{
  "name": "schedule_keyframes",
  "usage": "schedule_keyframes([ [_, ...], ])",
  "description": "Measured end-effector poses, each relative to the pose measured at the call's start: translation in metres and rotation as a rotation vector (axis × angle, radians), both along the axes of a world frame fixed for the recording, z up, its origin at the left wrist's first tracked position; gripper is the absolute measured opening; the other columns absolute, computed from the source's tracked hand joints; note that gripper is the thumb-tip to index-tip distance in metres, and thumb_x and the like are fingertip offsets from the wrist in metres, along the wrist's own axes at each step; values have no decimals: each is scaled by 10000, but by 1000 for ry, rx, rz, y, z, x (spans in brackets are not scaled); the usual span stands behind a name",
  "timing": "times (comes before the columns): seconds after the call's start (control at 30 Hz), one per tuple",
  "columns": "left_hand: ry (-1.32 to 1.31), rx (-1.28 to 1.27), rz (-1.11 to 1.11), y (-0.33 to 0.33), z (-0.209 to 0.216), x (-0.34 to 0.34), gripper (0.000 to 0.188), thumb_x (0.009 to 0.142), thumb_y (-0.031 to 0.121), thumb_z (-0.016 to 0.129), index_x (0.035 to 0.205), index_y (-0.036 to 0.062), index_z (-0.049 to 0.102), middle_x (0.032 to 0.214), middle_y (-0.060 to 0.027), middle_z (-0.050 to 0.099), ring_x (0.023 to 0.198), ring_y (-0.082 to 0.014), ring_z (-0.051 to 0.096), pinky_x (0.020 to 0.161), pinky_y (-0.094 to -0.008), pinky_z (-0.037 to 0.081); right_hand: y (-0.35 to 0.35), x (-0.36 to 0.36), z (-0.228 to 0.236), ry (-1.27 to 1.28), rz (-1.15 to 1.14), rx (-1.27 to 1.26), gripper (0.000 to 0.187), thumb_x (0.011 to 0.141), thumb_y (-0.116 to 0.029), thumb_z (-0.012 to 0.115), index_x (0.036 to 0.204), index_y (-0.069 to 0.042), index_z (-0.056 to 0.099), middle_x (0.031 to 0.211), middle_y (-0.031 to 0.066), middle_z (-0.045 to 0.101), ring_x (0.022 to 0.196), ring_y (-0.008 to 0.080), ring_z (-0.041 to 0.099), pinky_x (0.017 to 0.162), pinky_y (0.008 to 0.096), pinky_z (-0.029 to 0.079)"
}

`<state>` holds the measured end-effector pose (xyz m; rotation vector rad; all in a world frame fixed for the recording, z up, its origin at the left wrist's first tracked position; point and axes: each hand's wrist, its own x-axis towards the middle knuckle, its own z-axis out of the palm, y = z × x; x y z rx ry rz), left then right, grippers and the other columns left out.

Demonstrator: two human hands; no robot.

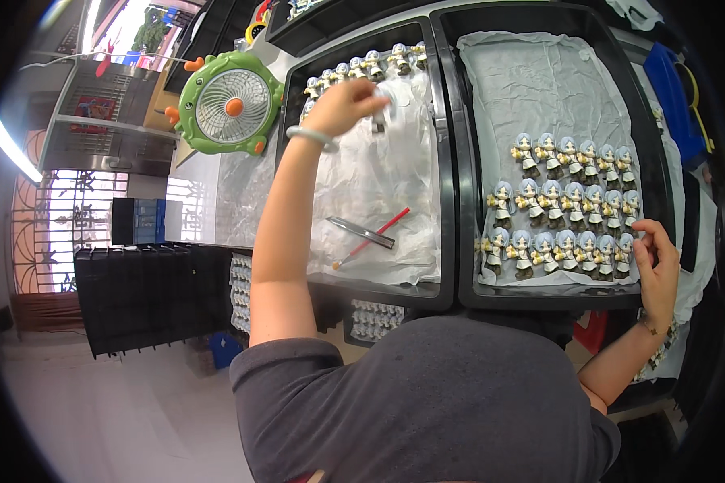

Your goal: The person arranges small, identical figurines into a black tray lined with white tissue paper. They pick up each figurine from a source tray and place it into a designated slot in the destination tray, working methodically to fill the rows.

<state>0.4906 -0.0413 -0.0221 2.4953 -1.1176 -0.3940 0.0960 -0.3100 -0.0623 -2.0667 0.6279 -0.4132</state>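
My left hand [350, 106], with a pale bangle on its wrist, is over the far part of the left tray [449, 201]. Its fingers are closed on a small figurine [385, 103] with pale hair, blurred by motion. Behind it stands a row of similar figurines [371, 63]. At the right wall of the right tray [466, 201], my right hand [659, 272] has its fingers loosely bent and apart, beside the end figurine [623, 251] of the nearest row; whether it touches that figurine is unclear. Several rows of pale-blue-haired figurines lie on that tray's white paper.
A metal utility knife [361, 232] and a thin red-handled brush [387, 229] lie crossed on the left tray's paper. A green animal-shaped fan [229, 103] stands left of it. More figurines [376, 319] show below the table edge. A blue bin [673, 97] is at far right.
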Motion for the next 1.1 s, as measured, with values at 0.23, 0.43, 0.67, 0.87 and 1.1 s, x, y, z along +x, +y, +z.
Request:
schedule_keyframes([
  [0.23, -514, 179, 219, -24, -68, 56, 384, 638, 415, 712, 858, 112, 628, 1019, -104, 546, 1025, -294, 446, 874, -465, 300, 2, -1, 3, -36, -32, 2, 125, 788, -58, 555, 902, -8, 559, 612, -45, 346, 564, 39, 298, 490, 204, 222],
  [0.43, -611, -107, 247, -32, -62, 39, 387, 677, 354, 697, 944, 104, 569, 952, -81, 560, 951, -281, 485, 822, -427, 344, 1, 2, 6, -40, 17, 11, 130, 767, -54, 571, 886, -3, 556, 594, -24, 357, 542, 49, 301, 478, 218, 237],
  [0.67, -366, -63, -538, -129, -21, -102, 237, 786, 254, 566, 896, 48, 609, 891, -105, 622, 858, -307, 579, 771, -379, 444, 2, -3, 7, -25, -6, 18, 135, 772, -77, 580, 885, -6, 557, 591, -24, 359, 546, 51, 309, 476, 221, 239],
  [0.87, -275, 367, -541, -161, -54, -118, 256, 819, 265, 526, 952, 47, 530, 873, -164, 625, 851, -334, 591, 733, -424, 456, 2, 1, 8, -45, 16, 10, 142, 775, -93, 583, 891, -13, 562, 586, -19, 364, 539, 55, 310, 479, 223, 240],
  [1.1, 48, -139, -377, -117, -16, -112, 324, 816, 174, 528, 1094, 26, 455, 910, -157, 589, 823, -316, 599, 720, -398, 469, 1, -1, 13, -30, 25, 20, 178, 760, -121, 598, 889, -4, 558, 570, -4, 367, 526, 73, 325, 482, 233, 251],
])
